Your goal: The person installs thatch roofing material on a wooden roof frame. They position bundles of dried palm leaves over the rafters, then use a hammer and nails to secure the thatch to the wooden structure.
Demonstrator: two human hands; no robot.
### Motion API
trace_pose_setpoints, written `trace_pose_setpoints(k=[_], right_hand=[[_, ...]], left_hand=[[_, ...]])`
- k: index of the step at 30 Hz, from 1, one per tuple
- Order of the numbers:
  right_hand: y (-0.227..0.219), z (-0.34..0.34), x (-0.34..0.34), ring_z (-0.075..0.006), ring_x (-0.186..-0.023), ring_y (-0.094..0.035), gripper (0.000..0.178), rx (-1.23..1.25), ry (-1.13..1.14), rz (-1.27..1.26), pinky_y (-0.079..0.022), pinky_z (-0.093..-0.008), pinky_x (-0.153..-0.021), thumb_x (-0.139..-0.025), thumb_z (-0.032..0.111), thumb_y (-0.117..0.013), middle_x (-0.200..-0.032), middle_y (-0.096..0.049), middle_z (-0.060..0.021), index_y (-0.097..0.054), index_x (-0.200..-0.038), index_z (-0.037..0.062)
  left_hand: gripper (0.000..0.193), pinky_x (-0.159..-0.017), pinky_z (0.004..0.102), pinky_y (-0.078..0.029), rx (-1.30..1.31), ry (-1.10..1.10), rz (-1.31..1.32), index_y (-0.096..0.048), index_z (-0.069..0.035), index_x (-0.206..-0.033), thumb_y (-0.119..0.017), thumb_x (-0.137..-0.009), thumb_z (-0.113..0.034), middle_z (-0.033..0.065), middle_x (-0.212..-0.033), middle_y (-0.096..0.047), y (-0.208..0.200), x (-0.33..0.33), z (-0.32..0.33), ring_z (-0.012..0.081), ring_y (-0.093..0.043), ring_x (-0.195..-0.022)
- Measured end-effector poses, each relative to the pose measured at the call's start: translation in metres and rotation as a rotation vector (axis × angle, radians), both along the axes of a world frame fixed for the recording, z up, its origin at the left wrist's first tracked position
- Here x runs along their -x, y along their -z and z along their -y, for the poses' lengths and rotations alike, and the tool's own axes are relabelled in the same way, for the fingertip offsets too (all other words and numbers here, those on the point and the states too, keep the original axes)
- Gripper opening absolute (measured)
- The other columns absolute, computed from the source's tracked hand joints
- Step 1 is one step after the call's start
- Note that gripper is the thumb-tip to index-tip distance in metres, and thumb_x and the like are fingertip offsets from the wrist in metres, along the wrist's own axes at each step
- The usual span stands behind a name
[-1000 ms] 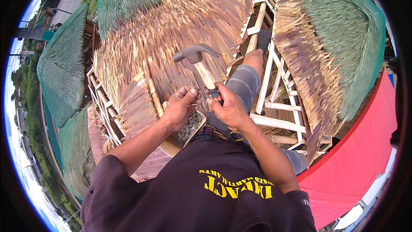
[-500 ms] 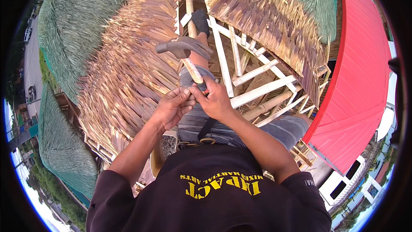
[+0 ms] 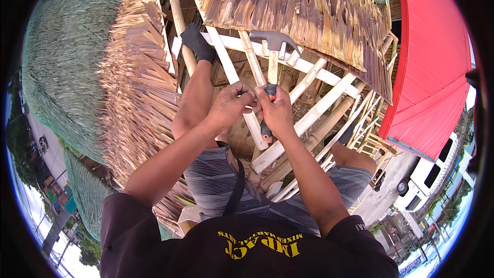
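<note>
Brown dried-leaf thatch (image 3: 288, 15) covers the stretch beyond the grip; pale wooden slats (image 3: 321, 105) beneath it lie uncovered. The right hand (image 3: 276, 110) clasps a grey-headed, pale-handled claw hammer (image 3: 273, 64); the left hand (image 3: 231, 105) pinches, contents indiscernible.

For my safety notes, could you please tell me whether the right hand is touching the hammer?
Touching: the head view shows the right hand gripping the hammer by its handle.

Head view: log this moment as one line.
right hand: holding hammer | left hand: beside right hand, contents unclear | nearby: thatch, white slats
</note>
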State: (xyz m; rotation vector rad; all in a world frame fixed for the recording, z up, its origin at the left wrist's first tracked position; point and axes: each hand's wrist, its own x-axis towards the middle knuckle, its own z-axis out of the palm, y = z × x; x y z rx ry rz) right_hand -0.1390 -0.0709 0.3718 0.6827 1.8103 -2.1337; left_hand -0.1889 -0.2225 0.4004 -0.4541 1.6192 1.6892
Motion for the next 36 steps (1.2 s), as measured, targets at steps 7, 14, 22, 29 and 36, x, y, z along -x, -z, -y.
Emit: trace_pose_setpoints(k=[7,14,22,29,36], right_hand=[[0.099,-0.036,0.08,-0.0088,-0.048,-0.05,0.033,-0.133,-0.09,0.065,-0.041,-0.0265,-0.045,-0.1,0.034,-0.069,-0.064,-0.057,-0.0018,-0.059,-0.094,0.0034],[0.174,-0.049,0.123,-0.0102,-0.053,-0.053,0.038,-0.071,-0.165,0.11,-0.043,-0.0287,-0.047,-0.099,0.039,-0.07,-0.064,-0.057,-0.0022,-0.06,-0.093,0.0024],[0.239,-0.064,0.161,-0.0251,-0.059,-0.061,0.035,-0.512,-0.323,0.029,-0.048,-0.0388,-0.056,-0.099,0.034,-0.068,-0.068,-0.062,-0.0127,-0.058,-0.093,0.0002],[0.262,-0.058,0.189,-0.045,-0.084,-0.07,0.035,-0.845,-0.542,0.245,-0.054,-0.0544,-0.075,-0.099,0.031,-0.064,-0.082,-0.07,-0.027,-0.06,-0.102,-0.0042],[0.267,-0.057,0.192,-0.0453,-0.087,-0.071,0.033,-0.854,-0.621,0.281,-0.055,-0.0545,-0.079,-0.099,0.027,-0.061,-0.086,-0.071,-0.0271,-0.059,-0.107,-0.0051]], left_hand=[[0.013,-0.068,0.0411,-0.053,0.218,0.478,-0.561,-0.061,0.003,-0.092,-0.069,-0.091,-0.007,0.0192,-0.082,-0.065,0.106,0.096,-0.016,0.0326,-0.067,-0.075],[0.005,-0.077,0.0284,-0.054,-0.234,-0.112,0.33,-0.058,-0.007,-0.094,-0.063,-0.095,-0.008,0.0054,-0.097,-0.065,0.196,0.13,-0.029,0.0169,-0.067,-0.092],[0.026,-0.072,0.0481,-0.055,0.541,0.621,-0.704,-0.053,0.001,-0.109,-0.065,-0.086,-0.002,0.0244,-0.083,-0.067,0.277,0.19,-0.004,0.0437,-0.067,-0.079],[0.021,-0.08,0.0533,-0.053,0.804,0.523,-0.907,-0.059,-0.001,-0.115,-0.056,-0.094,-0.004,0.0278,-0.106,-0.067,0.332,0.243,0.01,0.0473,-0.065,-0.094],[0.019,-0.082,0.0485,-0.052,0.676,0.347,-1.008,-0.068,-0.004,-0.108,-0.061,-0.097,-0.018,0.0211,-0.101,-0.069,0.379,0.266,-0.003,0.0426,-0.066,-0.094]])
